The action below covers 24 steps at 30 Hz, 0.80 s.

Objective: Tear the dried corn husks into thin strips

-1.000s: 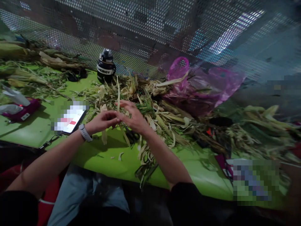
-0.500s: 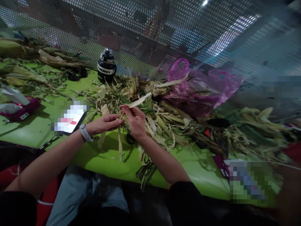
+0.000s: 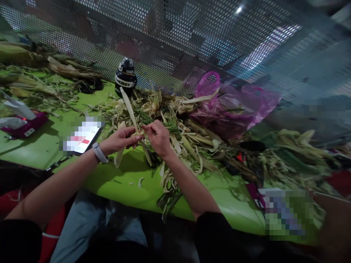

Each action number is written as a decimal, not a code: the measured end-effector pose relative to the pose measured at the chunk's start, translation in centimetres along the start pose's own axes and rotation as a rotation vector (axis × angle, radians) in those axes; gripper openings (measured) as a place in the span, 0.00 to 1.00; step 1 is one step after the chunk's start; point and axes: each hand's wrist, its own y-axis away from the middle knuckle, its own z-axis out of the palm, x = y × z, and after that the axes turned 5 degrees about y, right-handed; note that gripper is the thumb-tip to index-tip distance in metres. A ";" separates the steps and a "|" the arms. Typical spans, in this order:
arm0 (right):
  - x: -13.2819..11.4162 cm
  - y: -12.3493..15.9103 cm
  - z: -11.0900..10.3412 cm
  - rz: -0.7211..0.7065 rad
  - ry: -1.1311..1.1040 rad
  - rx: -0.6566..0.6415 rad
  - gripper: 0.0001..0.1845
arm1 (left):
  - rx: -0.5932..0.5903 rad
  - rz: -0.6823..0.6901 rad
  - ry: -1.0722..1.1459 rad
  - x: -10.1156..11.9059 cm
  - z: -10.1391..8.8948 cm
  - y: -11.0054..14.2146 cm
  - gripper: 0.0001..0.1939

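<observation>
My left hand (image 3: 120, 139), with a grey watch on its wrist, and my right hand (image 3: 158, 137) meet above the green table (image 3: 123, 186). Both pinch pale corn husk strips (image 3: 131, 113). One strip sticks up and to the left from the fingers, others hang down toward the table. A loose heap of corn husks (image 3: 181, 138) lies just behind and to the right of my hands.
A phone (image 3: 82, 138) lies left of my left hand. A black bottle (image 3: 125, 77) stands at the back by the perforated metal screen (image 3: 175, 40). A pink plastic bag (image 3: 233, 106) lies back right. More husks and stalks (image 3: 35, 87) lie far left, by a purple box (image 3: 24, 126).
The strip in my right hand has swung from pointing right to pointing up and left. Both hands stay together at the same spot.
</observation>
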 end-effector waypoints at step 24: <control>-1.6 0.5 -0.1 -0.088 -0.002 -0.258 0.18 | 0.358 0.101 0.242 -0.9 -0.8 -0.8 0.18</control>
